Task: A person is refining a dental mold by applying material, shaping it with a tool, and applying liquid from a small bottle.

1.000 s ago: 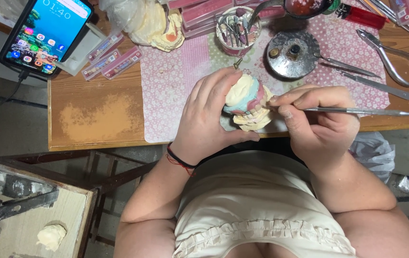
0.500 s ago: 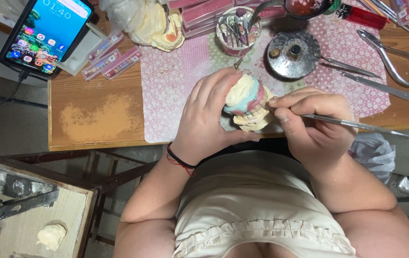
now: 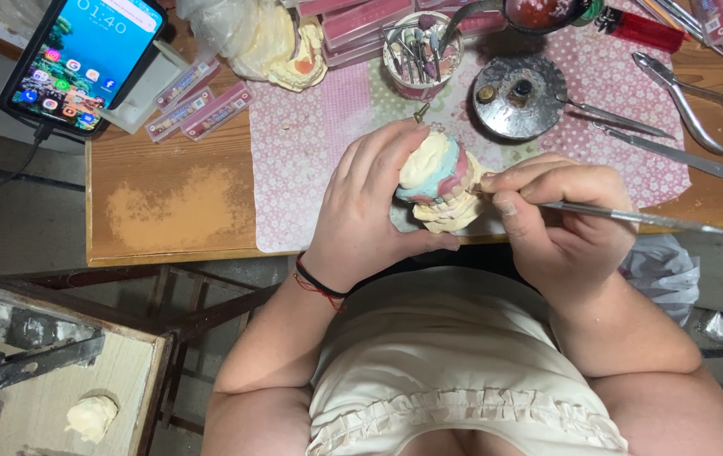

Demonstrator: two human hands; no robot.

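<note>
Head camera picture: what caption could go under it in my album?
Left hand holds a dental model while right hand works it with a thin metal tool.

A cream plaster dental model (image 3: pixel 439 190) with pink and pale blue wax sits tilted inside the left grip; a slim metal carving tool (image 3: pixel 631 217) in the right grip touches its side

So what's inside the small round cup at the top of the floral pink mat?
The small round cup holds a bundle of thin metal-shank burs and tool tips standing upright. Its bottom is hidden by them.
</note>
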